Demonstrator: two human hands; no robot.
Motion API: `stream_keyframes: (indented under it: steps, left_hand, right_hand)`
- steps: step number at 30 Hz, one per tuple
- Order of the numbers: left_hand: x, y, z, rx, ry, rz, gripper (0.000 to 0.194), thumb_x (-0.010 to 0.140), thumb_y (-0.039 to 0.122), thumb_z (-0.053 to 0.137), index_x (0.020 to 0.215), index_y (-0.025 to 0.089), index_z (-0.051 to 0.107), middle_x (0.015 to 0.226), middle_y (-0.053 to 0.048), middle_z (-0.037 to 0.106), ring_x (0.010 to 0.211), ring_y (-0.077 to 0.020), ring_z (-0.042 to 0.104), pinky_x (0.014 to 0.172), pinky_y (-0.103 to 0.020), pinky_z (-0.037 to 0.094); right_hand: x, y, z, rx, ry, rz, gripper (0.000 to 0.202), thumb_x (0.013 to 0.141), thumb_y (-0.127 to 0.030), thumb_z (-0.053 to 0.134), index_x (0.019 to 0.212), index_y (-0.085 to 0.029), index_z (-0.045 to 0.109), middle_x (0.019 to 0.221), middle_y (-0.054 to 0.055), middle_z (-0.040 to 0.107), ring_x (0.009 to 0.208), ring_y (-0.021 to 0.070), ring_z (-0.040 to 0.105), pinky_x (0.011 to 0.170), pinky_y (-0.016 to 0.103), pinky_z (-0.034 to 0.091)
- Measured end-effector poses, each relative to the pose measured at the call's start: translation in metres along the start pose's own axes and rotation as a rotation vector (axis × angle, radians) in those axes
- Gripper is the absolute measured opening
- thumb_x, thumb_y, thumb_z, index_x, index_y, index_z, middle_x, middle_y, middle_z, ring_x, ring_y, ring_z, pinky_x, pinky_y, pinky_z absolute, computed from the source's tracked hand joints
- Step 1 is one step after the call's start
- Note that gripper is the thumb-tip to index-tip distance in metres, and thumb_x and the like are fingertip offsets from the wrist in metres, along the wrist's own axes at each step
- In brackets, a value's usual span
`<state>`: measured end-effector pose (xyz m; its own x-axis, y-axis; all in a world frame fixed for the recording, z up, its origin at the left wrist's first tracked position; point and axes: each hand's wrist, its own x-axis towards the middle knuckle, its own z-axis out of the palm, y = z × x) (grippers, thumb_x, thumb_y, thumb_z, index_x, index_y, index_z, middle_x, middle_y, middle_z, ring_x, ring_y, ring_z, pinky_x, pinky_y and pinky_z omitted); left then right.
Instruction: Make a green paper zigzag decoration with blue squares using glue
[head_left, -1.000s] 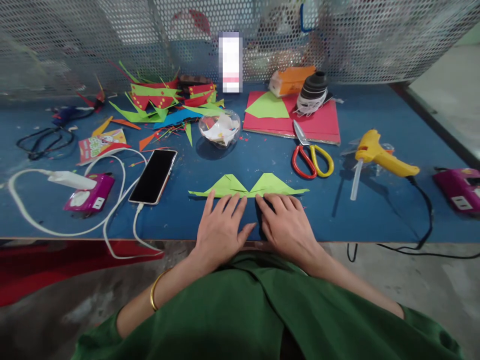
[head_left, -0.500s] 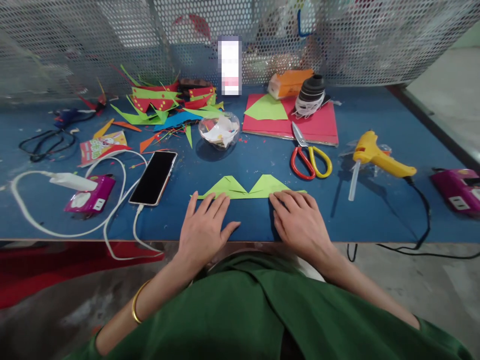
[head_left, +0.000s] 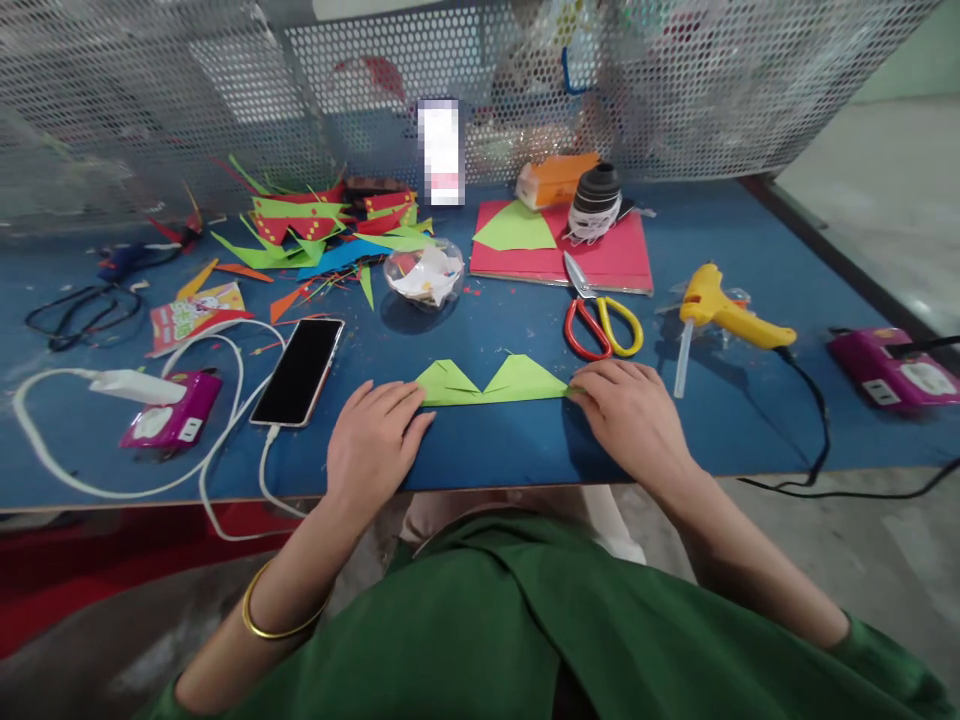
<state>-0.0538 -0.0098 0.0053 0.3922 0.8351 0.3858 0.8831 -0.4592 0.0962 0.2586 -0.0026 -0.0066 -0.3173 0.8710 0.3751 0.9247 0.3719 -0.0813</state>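
Observation:
A strip of light green folded paper (head_left: 517, 382) with two pointed peaks lies on the blue table near its front edge. My left hand (head_left: 375, 430) rests over the strip's left end, fingers stretched along it and the thumb apart on the table. At the opposite end, my right hand (head_left: 634, 415) has its fingers together over the tip, with the thumb against the paper's edge. Both ends of the strip are hidden under the fingers. Scissors (head_left: 600, 315) with one red and one yellow handle lie beyond my right hand.
Left of my hands lie a charging phone (head_left: 298, 372) and a purple power socket (head_left: 174, 410). Further back are a clear bowl of scraps (head_left: 425, 275), cut paper masks (head_left: 296, 222) and red card sheets (head_left: 600, 270). A yellow glue gun (head_left: 731, 305) lies at right.
My hands have slid apart along the green strip, from its lower edge out to its two ends. My right fingers have drawn together. The view has shifted slightly.

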Motion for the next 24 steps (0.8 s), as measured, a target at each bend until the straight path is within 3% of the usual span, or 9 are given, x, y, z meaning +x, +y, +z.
stream_keyframes:
  steps: [2,5,9,13,19,24]
  left_hand:
    - [0.011,0.011,-0.003,-0.050,0.052,0.002,0.023,0.097,0.028,0.060,0.110,0.016,0.075,0.113,-0.011,0.078,0.107,-0.0284,0.072,0.104,-0.049,0.049]
    - [0.041,0.032,0.000,-0.168,0.030,0.064,0.024,0.095,0.026,0.063,0.115,0.017,0.073,0.114,-0.009,0.077,0.109,-0.0264,0.070,0.103,-0.043,0.050]
    - [0.095,0.053,0.021,-0.254,-0.245,0.247,0.053,0.083,0.026,0.076,0.132,0.012,0.063,0.131,-0.016,0.068,0.121,-0.0309,0.060,0.104,-0.045,0.046]
    - [0.135,0.063,0.043,-0.320,-0.471,0.345,0.048,0.072,0.035,0.084,0.114,0.017,0.070,0.121,-0.013,0.068,0.113,-0.0314,0.061,0.097,-0.041,0.046]
    - [0.141,0.068,0.041,-0.423,-0.488,0.356,0.017,0.071,0.025,0.081,0.076,0.022,0.065,0.081,-0.002,0.066,0.089,-0.0246,0.061,0.094,-0.038,0.038]
    - [0.136,0.065,0.030,-0.331,-0.402,0.411,0.010,0.080,0.020,0.074,0.076,0.023,0.065,0.067,0.001,0.063,0.076,-0.0213,0.062,0.114,-0.048,0.027]
  right_hand:
    - [0.002,0.000,0.005,0.036,-0.032,0.043,0.009,0.093,-0.017,0.060,0.088,-0.019,0.067,0.097,0.007,0.075,0.089,0.0240,0.065,0.081,0.037,0.042]
    - [0.004,0.000,0.009,0.125,-0.046,0.058,0.010,0.094,-0.018,0.058,0.086,-0.019,0.064,0.097,0.007,0.074,0.092,0.0234,0.065,0.083,0.036,0.041]
    - [0.004,0.000,0.013,0.227,-0.037,0.039,0.008,0.095,-0.020,0.056,0.090,-0.020,0.062,0.099,0.007,0.073,0.093,0.0239,0.065,0.085,0.037,0.042]
    - [0.003,0.000,0.018,0.321,-0.020,0.074,0.004,0.093,-0.020,0.058,0.090,-0.020,0.060,0.105,0.009,0.072,0.096,0.0247,0.064,0.084,0.038,0.044]
    - [0.003,0.001,0.020,0.458,0.016,0.137,0.003,0.089,-0.019,0.062,0.090,-0.021,0.059,0.100,0.009,0.074,0.092,0.0252,0.067,0.083,0.039,0.047]
    - [0.011,-0.001,0.008,0.484,-0.003,0.161,0.022,0.086,-0.017,0.064,0.108,-0.021,0.061,0.089,0.002,0.077,0.087,0.0216,0.071,0.081,0.035,0.050]
